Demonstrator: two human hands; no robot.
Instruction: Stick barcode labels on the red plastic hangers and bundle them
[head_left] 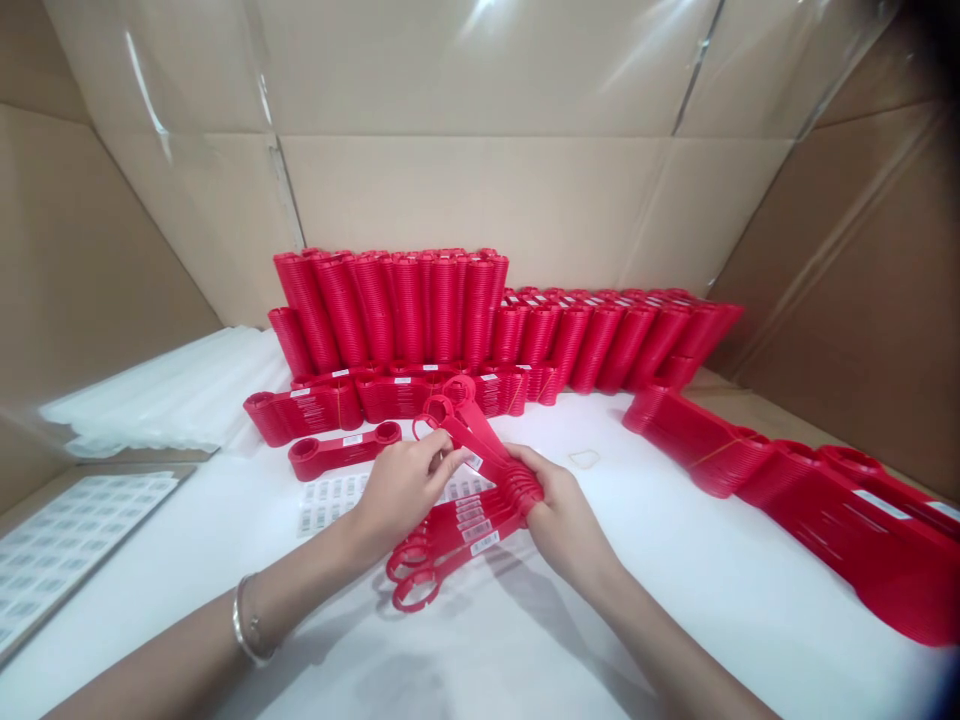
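My right hand (pixel 564 512) is wrapped round the ringed ends of several flat red plastic pieces (pixel 480 515), which fan out to the left above the table. The lower pieces carry small white barcode labels (pixel 484 543). My left hand (pixel 405 490), with a silver bangle at its wrist, is pinched at a white label (pixel 473 461) on one of the upper fanned pieces. Under and behind my left hand lies a sheet of printed labels (pixel 319 505). Just beyond it, a short red stack (pixel 337 455) with a label rests on the table.
Tall stacks of red pieces (pixel 405 310) stand at the back. Banded bundles (pixel 697 440) lie at the right. White plastic bags (pixel 180 390) and another label sheet (pixel 67 540) are at the left. A loose rubber band (pixel 583 459) lies right of centre. Cardboard walls (pixel 465 190) surround the table.
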